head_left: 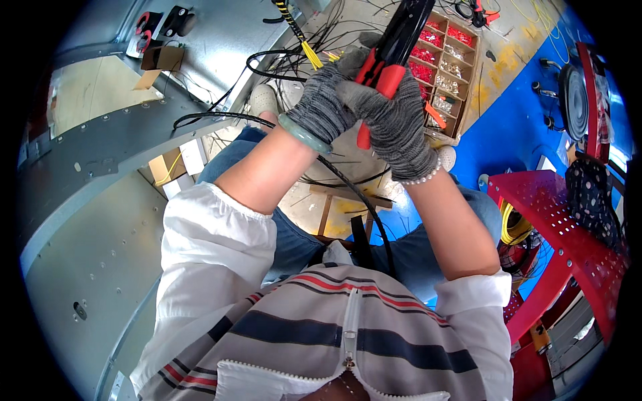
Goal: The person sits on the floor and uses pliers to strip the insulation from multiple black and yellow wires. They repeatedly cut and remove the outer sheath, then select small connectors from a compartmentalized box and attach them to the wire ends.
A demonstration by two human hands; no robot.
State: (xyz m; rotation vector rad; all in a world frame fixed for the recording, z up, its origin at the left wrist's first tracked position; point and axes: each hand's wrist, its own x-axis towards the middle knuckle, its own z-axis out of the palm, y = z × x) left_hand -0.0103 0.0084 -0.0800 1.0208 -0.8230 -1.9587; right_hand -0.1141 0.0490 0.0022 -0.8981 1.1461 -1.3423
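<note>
Both my hands wear grey knitted gloves and meet in front of me, above my knees. My right hand point(394, 117) is wrapped round a crimping tool point(390, 79) with red handles and a long black body pointing up and away. Pressed up against the tool, my left hand point(328, 97) has its fingers curled closed; whatever lies in them is hidden. A thick black cable point(344, 179) runs behind my left wrist and down toward my lap. Just beyond the left hand, yellow wire ends point(311, 55) fan out of a black-and-yellow cable point(289, 19).
A compartmented wooden box point(473, 80) of red and silver terminals lies on the floor beyond my right hand. Grey metal cabinet panels point(87, 157) stand at my left. On the right is a red perforated metal frame point(535, 200). Loose black wires point(267, 63) tangle ahead.
</note>
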